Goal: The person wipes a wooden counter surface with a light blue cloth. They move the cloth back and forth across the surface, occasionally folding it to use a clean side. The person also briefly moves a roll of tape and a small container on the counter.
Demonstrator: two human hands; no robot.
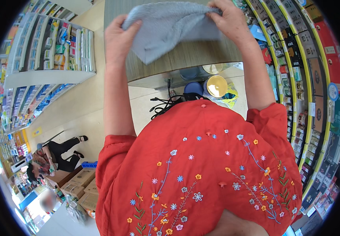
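A light grey-blue cloth [164, 32] hangs between my two hands over a wood-grain tabletop [193, 54]. My left hand [121, 38] pinches its left edge between thumb and fingers. At the far right corner, my right hand [227, 19] grips the bunched end of the cloth. Part of the cloth is blurred, and its lower point droops just above or onto the table; I cannot tell which. Both forearms reach forward from red embroidered sleeves.
Below the table edge stand a gold-lidded container [216, 85], a blue lid [193, 88] and black cables [165, 106]. Stocked shelves [305, 88] curve along the right, with more shelving [51, 47] at left. A seated person [54, 156] is near cardboard boxes [82, 177] at lower left.
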